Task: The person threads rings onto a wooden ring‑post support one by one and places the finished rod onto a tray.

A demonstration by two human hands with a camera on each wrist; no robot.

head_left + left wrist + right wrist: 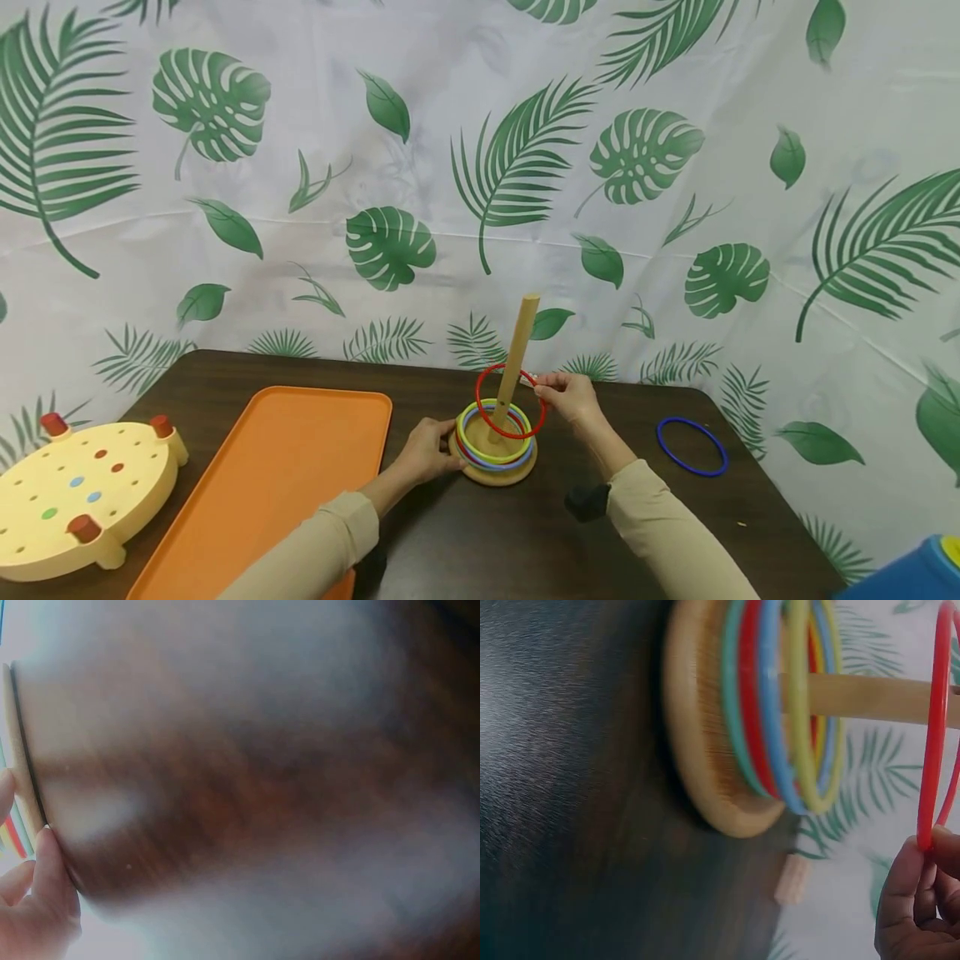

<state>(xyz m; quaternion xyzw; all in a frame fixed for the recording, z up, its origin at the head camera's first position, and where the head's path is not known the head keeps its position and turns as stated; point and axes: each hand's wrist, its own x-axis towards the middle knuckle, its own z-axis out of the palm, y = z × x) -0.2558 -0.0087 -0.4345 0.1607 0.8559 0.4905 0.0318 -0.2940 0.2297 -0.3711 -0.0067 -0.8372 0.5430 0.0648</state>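
Note:
A red ring (480,400) encircles the upright wooden post (519,350), tilted above the stacked rings; my right hand (572,398) pinches its right side. In the right wrist view, the fingers (904,881) hold that red ring (933,735), apart from the stack. Around the post's foot lie a yellow-green ring (799,712), a blue ring (768,690), a red one and a teal one, above the round wooden base (686,712). My left hand (429,452) grips the left edge of the base; in the left wrist view its fingers (46,877) touch the base's rim (22,765).
A dark blue ring (692,472) lies on the dark table (600,533) at the right. On the left are an orange tray (285,475) and a round yellow pegboard (127,467) with red legs. A blue object (900,575) shows at the bottom right corner.

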